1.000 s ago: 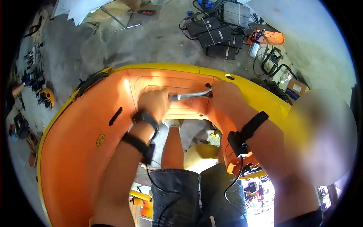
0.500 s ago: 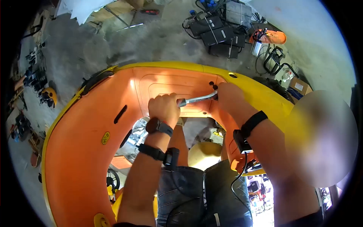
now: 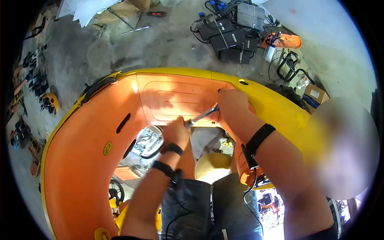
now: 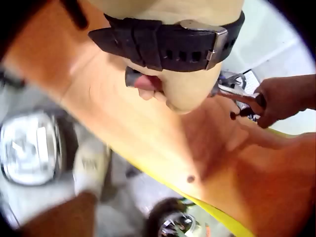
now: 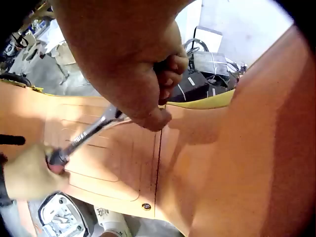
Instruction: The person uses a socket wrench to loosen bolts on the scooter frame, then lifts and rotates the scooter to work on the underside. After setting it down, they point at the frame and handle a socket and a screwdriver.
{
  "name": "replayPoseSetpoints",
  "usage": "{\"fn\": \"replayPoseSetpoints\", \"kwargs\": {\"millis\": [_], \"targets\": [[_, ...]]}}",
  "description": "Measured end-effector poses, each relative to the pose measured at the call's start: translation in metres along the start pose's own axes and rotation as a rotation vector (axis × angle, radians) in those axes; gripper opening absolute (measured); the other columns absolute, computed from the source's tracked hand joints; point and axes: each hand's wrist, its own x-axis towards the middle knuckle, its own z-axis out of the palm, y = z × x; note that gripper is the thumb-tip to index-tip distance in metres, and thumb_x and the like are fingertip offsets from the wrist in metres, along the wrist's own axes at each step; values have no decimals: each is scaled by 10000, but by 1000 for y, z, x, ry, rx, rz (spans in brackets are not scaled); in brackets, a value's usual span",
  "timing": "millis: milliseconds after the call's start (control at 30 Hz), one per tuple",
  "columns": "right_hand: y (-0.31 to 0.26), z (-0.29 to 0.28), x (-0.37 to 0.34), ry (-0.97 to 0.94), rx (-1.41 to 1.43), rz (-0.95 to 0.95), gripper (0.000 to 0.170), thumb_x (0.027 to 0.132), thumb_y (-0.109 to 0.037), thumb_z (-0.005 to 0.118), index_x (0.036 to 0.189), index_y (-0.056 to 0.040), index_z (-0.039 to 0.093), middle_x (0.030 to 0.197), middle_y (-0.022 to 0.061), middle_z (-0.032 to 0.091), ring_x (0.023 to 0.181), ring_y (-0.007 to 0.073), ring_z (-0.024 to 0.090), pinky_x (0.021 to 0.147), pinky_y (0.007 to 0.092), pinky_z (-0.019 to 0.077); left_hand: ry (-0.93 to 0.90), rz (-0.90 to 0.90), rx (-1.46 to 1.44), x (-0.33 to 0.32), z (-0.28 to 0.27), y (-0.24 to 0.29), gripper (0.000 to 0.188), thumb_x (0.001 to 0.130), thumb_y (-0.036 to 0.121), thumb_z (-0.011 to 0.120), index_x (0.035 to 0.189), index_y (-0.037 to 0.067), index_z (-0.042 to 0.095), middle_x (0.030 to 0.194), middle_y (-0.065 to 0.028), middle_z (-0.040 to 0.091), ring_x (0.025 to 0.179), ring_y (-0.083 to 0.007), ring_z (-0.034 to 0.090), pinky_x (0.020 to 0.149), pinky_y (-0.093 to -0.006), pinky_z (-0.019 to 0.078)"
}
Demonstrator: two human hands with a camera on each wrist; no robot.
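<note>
Head view: left hand (image 3: 177, 134) gripping the ratchet wrench (image 3: 203, 116) by its handle end; right hand (image 3: 234, 105) curling at its head end. Wrench slanting across the orange panel (image 3: 176, 98); yellow rim (image 3: 176, 71) curving beyond; black boxes (image 3: 228, 38) lying on the floor (image 3: 172, 48) farther out.

From above and behind the left grip (image 3: 177, 134) and right grip (image 3: 233, 104), my head view looks down, farthest back, over much of the orange shell (image 3: 80, 160). My left wrist view sits close behind the left grip, facing past it to the right one. My right wrist view, just behind the right grip, faces across to the left. All three share both grips and the wrench (image 3: 205, 115).
</note>
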Motion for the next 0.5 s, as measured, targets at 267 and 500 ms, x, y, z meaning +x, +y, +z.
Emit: {"fn": "replayPoseSetpoints", "kwargs": {"millis": [267, 500], "targets": [[21, -8, 1, -164, -312, -217, 190, 850, -197, 593, 963, -87, 699, 980, 76, 693, 934, 230, 671, 734, 343, 536, -71, -227, -290, -55, 50, 51, 272, 826, 334, 593, 789, 65, 616, 766, -180, 647, 760, -379, 632, 649, -456, 490], [30, 25, 12, 5, 135, -8, 199, 793, -232, 636, 863, -56, 699, 862, 160, 681, 844, 299, 667, 726, 397, 526, 118, 505, 448, 56, -94, 28, 149, 829, 232, 586, 765, 122, 664, 797, -123, 674, 715, -268, 661, 633, -395, 497]]}}
